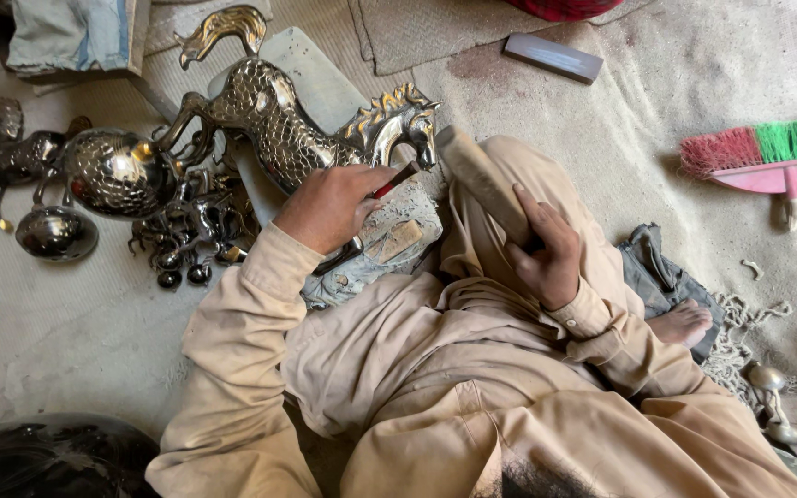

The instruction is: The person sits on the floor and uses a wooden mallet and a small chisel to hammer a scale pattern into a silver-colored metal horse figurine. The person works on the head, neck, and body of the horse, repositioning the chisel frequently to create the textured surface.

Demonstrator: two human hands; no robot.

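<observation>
Brass horse (288, 124) under left hand's (329, 205) gripped red-handled tool (397, 179); right hand (546, 251) clasps wooden mallet (483, 180).

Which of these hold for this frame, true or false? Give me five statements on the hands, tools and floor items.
1. The left hand holds a thin red-handled tool against the shiny scale-patterned metal horse figure. True.
2. The right hand is empty. False: it grips a pale wooden mallet-like block.
3. The horse figure's head points toward the right hand. True.
4. The pink brush with red and green bristles lies in the person's lap. False: it lies on the sandy floor covering at the right edge of the view, apart from the person.
5. A round polished metal ball sits beyond the left hand, among smaller dark horse figures. True.
</observation>
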